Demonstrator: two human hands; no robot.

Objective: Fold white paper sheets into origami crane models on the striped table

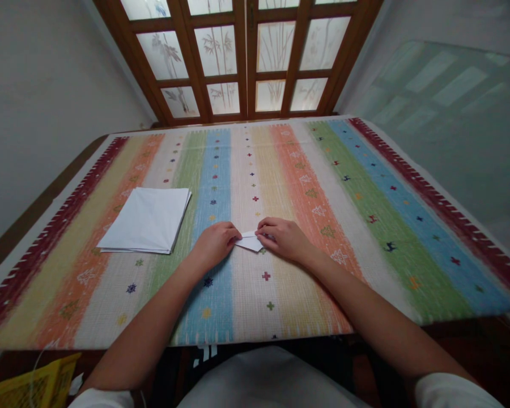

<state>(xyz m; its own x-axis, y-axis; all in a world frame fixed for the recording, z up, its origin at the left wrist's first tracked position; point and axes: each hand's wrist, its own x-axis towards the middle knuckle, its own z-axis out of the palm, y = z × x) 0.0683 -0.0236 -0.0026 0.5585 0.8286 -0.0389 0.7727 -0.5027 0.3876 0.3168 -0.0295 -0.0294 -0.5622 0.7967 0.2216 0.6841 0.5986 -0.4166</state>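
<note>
- While the left hand (215,245) and right hand (283,239) curl over a small folded white paper (250,241) between them, I cannot tell whether they pinch it or only press it down.
- The left fingertips (233,235) reach its left tip; the right fingers (266,228) cover its right end, hiding part of the fold.
- The folded white paper lies near the table's middle, on a striped woven tablecloth (255,317).
- Left of the hands, well apart from them, sits a stack of white paper (144,220), its sheets squared roughly together.
- The tablecloth's stripes carry small stitched crosses and figures, but no readable writing.
- Beyond the far edge stand wooden-framed doors (242,56) with frosted, bamboo-patterned panes.
- At the near left corner, a yellow packet (34,385) is cut off by the frame, its markings hard to make out.
- White marks on a dark garment (206,354) below the near edge are partly hidden and unreadable.
</note>
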